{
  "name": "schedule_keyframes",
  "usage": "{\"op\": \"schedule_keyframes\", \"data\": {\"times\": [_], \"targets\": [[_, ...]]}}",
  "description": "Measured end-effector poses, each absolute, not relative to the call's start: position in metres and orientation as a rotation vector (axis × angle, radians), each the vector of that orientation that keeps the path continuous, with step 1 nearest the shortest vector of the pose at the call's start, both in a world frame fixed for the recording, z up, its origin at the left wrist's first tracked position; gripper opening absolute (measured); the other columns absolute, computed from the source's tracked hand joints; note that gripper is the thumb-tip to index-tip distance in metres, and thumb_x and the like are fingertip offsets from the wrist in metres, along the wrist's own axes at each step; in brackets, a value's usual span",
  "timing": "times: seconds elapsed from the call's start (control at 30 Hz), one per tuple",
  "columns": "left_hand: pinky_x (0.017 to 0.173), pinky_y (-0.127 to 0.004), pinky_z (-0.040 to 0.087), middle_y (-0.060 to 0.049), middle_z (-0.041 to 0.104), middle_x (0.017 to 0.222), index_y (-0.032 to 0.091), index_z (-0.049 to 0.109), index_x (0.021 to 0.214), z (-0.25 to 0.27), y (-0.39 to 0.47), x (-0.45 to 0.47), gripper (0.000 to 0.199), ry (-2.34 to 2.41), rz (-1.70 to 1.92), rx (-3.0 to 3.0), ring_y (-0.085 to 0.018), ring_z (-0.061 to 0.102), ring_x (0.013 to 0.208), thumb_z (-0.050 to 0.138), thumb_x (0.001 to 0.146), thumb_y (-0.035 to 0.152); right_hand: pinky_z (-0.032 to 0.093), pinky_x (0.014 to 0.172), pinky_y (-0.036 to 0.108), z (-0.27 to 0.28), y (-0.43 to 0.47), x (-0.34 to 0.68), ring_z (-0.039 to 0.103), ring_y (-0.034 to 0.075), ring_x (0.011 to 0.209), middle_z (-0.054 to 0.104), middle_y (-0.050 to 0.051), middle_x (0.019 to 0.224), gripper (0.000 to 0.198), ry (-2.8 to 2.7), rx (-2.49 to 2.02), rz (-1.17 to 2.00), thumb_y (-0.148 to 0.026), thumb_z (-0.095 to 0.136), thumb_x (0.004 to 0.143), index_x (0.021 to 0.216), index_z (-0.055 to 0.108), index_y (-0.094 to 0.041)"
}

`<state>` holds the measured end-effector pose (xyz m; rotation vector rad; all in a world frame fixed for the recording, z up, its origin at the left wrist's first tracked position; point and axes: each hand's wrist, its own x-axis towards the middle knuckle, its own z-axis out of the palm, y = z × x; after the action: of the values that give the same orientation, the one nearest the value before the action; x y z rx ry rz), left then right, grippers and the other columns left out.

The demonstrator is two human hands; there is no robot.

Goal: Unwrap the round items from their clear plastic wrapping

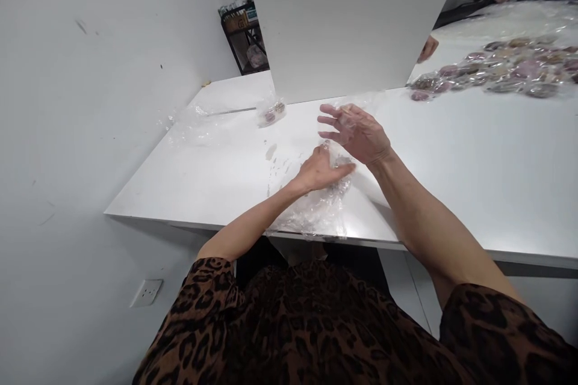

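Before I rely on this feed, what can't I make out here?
Head view:
- Left hand: its grip on the plastic, lost under glare and folds.
- Right hand: whether its fingers pinch the film, which is see-through and blurred.
- Co-worker's hand: partly hidden by the panel.
- Packets: pile cut off by the right edge.

The head camera looks forward and down over the white table (189, 174). The wearer's patterned shirt (307, 325) fills the near edge.
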<state>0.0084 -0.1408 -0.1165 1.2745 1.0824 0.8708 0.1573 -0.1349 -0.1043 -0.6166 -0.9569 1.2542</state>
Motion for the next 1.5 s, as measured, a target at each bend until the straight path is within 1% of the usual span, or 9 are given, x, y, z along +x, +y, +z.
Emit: {"op": "schedule_keyframes", "data": {"times": [0.1,0.2,0.43,0.6,0.87,1.13,1.27,1.4,1.5], "targets": [[0.075,-0.03,0.051,-0.009,0.072,0.088,0.015,0.069,0.101,-0.12,-0.125,0.002,0.02,1.28,0.736,1.436,-0.024,0.071,0.087,0.073,0.082,0.01,0.066,0.09,0.046,-0.105,-0.132,0.161,0.072,0.026,0.111,0.076,0.005,0.118,0.035,-0.977,-0.68,1.242,-0.052,0.089,0.076,0.09,0.07,-0.026],[0.058,-0.025,0.045,-0.002,0.069,0.074,0.015,0.068,0.103,-0.109,-0.108,-0.025,0.018,1.292,0.7,1.302,-0.014,0.064,0.056,0.06,0.088,0.01,0.066,0.084,0.045,-0.111,-0.123,0.169,0.075,0.026,0.097,0.076,0.009,0.099,0.036,-0.951,-0.837,1.242,-0.051,0.089,0.078,0.087,0.07,-0.022],[0.047,-0.02,0.042,0.003,0.059,0.06,0.014,0.064,0.094,-0.054,-0.096,-0.074,0.014,1.203,0.87,1.026,-0.009,0.057,0.045,0.062,0.098,0.027,0.061,0.069,0.034,-0.12,-0.12,0.174,0.07,0.017,0.071,0.075,0.01,0.088,0.03,-0.993,-1.03,1.282,-0.041,0.089,0.082,0.085,0.071,-0.016],[0.047,-0.019,0.042,0.002,0.059,0.061,0.016,0.065,0.101,-0.012,-0.096,-0.078,0.029,1.172,0.956,1.073,-0.008,0.054,0.045,0.055,0.105,0.043,0.058,0.066,0.03,-0.114,-0.124,0.173,0.068,0.013,0.068,0.074,0.009,0.088,0.024,-0.983,-1.069,1.22,-0.036,0.081,0.088,0.084,0.07,-0.015],[0.048,-0.021,0.034,0.003,0.055,0.064,0.016,0.06,0.101,0.04,-0.105,-0.07,0.035,1.058,1.122,1.218,-0.008,0.05,0.046,0.032,0.112,0.035,0.056,0.063,0.029,-0.118,-0.12,0.178,0.066,0.012,0.066,0.072,0.008,0.084,0.023,-0.959,-1.05,1.184,-0.034,0.078,0.09,0.083,0.067,-0.015],[0.068,-0.026,0.052,-0.001,0.067,0.079,0.024,0.062,0.121,0.07,-0.092,-0.07,0.04,0.955,1.234,1.392,-0.014,0.065,0.07,0.033,0.111,0.05,0.059,0.067,0.033,-0.117,-0.119,0.179,0.066,0.014,0.071,0.071,0.009,0.088,0.024,-0.98,-1.032,1.165,-0.036,0.08,0.087,0.087,0.067,-0.016],[0.064,-0.027,0.054,0.0,0.073,0.092,0.033,0.063,0.129,0.072,-0.084,-0.073,0.043,0.845,1.312,1.442,-0.017,0.071,0.083,0.031,0.109,0.055,0.062,0.078,0.037,-0.119,-0.119,0.173,0.069,0.02,0.089,0.071,0.01,0.108,0.04,-1.065,-0.987,1.15,-0.046,0.085,0.078,0.102,0.067,-0.02],[0.065,-0.022,0.054,0.0,0.074,0.107,0.035,0.06,0.14,0.069,-0.1,-0.06,0.046,0.802,1.333,1.421,-0.014,0.071,0.088,0.028,0.111,0.051,0.063,0.086,0.041,-0.121,-0.124,0.156,0.067,0.027,0.117,0.063,0.01,0.137,0.072,-1.117,-0.896,1.218,-0.055,0.089,0.071,0.13,0.057,-0.031],[0.069,-0.023,0.056,-0.003,0.073,0.11,0.032,0.058,0.145,0.059,-0.11,-0.05,0.054,0.797,1.328,1.42,-0.016,0.074,0.094,0.022,0.111,0.054,0.062,0.073,0.034,-0.117,-0.133,0.141,0.071,0.025,0.107,0.067,0.011,0.134,0.081,-1.093,-0.752,1.451,-0.058,0.09,0.068,0.135,0.054,-0.031]]}}
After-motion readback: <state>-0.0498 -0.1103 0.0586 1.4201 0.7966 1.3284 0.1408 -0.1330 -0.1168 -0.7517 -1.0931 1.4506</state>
